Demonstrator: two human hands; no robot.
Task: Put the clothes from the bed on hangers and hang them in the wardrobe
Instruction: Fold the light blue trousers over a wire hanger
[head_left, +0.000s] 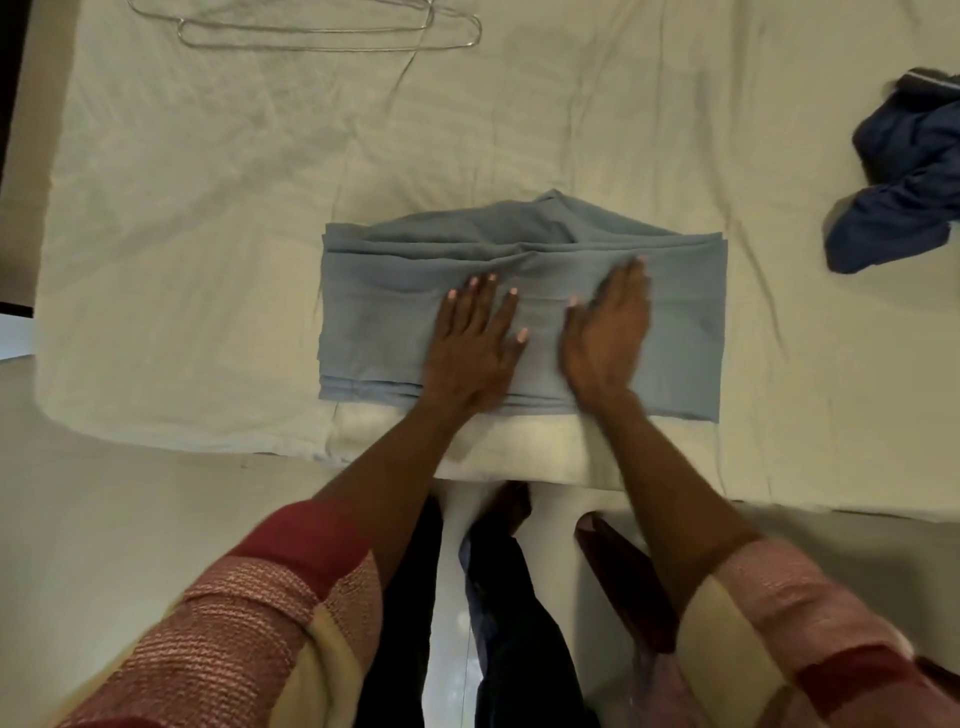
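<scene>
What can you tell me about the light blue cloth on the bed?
The light blue cloth is a soft, thin-looking fabric folded into a wide, layered rectangle, with a rumpled hump along its far edge. It lies flat near the bed's near edge. The left hand and right hand both press on it with straight fingers.

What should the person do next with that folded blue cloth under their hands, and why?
Probably reach for a wire hanger. Both the left hand and right hand lie flat on the folded light blue garment, while the hangers sit untouched at the bed's far edge.
</scene>
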